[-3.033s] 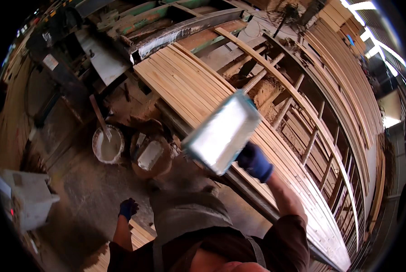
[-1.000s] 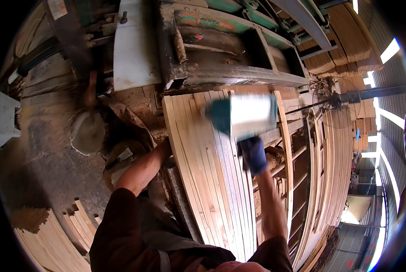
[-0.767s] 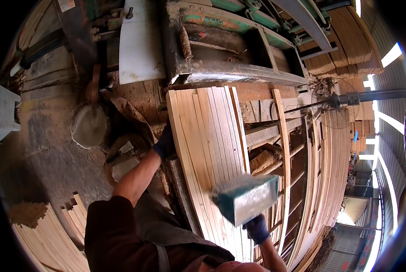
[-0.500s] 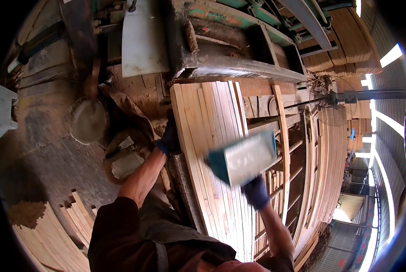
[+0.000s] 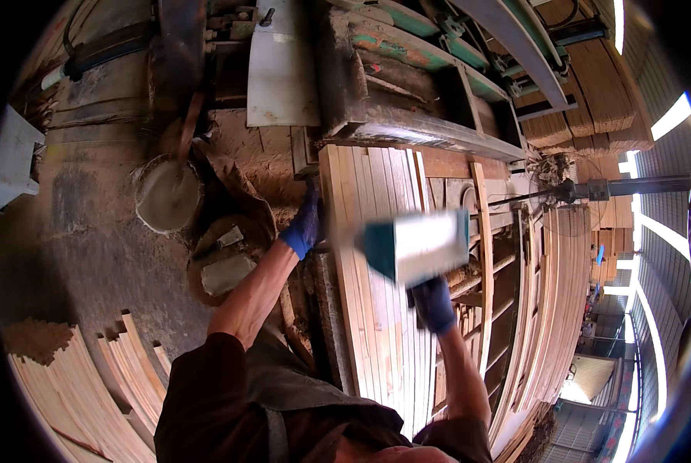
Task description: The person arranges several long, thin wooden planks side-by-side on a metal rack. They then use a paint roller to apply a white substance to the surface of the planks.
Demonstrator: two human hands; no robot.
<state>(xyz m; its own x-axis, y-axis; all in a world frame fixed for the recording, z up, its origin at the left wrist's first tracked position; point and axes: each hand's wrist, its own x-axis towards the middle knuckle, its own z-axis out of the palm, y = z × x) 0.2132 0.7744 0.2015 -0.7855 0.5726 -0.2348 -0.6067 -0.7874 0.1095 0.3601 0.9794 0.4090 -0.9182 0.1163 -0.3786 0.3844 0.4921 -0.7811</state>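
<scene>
Left of the green-painted machine frame (image 5: 426,133) I see a white panel (image 5: 283,81) and, farther left, a pale box (image 5: 12,162); right of the frame, brown stacked boards (image 5: 581,104) and a fan (image 5: 566,190).

The person's gloved left hand (image 5: 305,221) reaches forward, its bare left forearm (image 5: 253,292) slanting inward; the gloved right hand (image 5: 435,305) is curled in a grip, right forearm (image 5: 466,374) extended.
</scene>
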